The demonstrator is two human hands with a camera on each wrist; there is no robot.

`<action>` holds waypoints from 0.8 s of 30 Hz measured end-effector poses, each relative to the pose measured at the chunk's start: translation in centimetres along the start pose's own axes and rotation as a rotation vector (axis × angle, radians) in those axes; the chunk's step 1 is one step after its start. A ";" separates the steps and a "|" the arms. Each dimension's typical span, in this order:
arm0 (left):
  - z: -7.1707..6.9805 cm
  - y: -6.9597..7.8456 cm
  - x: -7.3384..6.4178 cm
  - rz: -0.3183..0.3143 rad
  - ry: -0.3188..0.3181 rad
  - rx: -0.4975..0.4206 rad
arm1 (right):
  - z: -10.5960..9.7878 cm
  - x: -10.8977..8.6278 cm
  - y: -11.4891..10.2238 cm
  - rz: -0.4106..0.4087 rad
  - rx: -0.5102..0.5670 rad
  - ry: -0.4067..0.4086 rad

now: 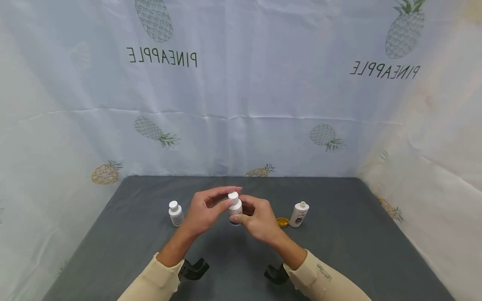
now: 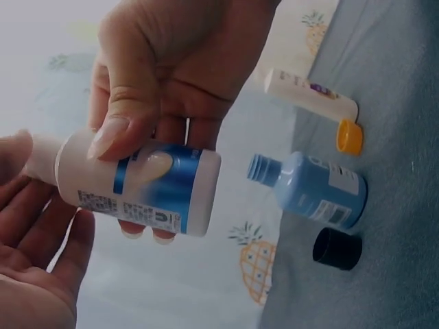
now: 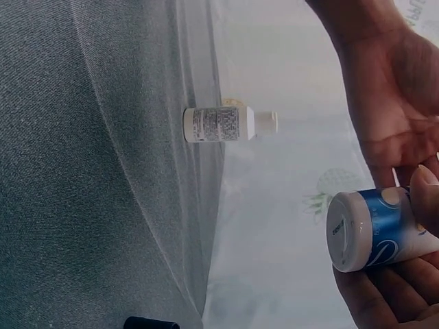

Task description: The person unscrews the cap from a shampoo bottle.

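Between both hands a small white bottle (image 2: 140,181) with a blue label band is held above the table, tilted in the head view. My right hand (image 1: 260,216) grips its body, thumb across the front and fingers behind. At the bottle's top, my left hand (image 1: 204,211) has its thumb and fingers at the white cap (image 1: 233,195). The bottle's base (image 3: 348,232) faces the camera in the right wrist view. Part of the body is covered by the right fingers.
On the grey table (image 1: 150,251), a capped white bottle (image 1: 175,214) stands at left. At right are an uncapped white bottle (image 1: 299,214) and a yellow cap (image 1: 282,222). An uncapped blue bottle (image 2: 319,190) and a black cap (image 2: 337,248) show in the left wrist view.
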State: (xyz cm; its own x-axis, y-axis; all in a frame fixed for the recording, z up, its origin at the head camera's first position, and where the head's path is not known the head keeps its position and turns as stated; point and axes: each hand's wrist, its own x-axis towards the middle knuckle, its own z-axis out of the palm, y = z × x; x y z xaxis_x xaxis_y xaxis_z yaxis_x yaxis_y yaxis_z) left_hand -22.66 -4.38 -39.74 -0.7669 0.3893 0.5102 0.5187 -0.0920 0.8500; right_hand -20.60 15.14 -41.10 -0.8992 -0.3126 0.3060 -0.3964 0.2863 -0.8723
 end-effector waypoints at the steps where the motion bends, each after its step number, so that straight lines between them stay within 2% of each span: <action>1: -0.1 0.0 0.0 -0.001 -0.003 -0.009 | 0.0 0.0 0.0 0.002 -0.003 0.000; 4: -0.2 0.1 0.2 -0.017 0.011 -0.008 | -0.1 0.1 -0.1 0.009 -0.007 0.004; 10: 0.1 0.3 0.3 -0.079 0.126 0.069 | -0.1 0.1 0.0 0.025 -0.005 0.008; 13: 0.2 0.2 0.3 -0.085 0.145 0.083 | 0.0 0.1 0.0 0.022 -0.002 0.007; 17: 0.2 0.1 0.3 -0.055 0.107 0.044 | 0.0 0.0 0.0 0.005 0.000 0.007; 21: 0.0 -0.1 0.2 -0.014 0.046 -0.036 | 0.0 0.0 -0.1 -0.005 -0.004 0.007; 24: -0.1 -0.1 0.3 0.012 0.031 -0.077 | 0.0 -0.1 -0.2 0.003 -0.009 0.008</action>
State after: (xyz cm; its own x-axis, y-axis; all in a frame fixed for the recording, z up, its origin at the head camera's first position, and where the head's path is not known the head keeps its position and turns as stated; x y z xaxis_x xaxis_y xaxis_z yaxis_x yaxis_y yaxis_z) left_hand -22.99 -4.29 -39.67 -0.7726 0.3591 0.5236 0.4984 -0.1677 0.8506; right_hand -20.46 15.14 -40.93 -0.9020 -0.3040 0.3065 -0.3951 0.2953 -0.8699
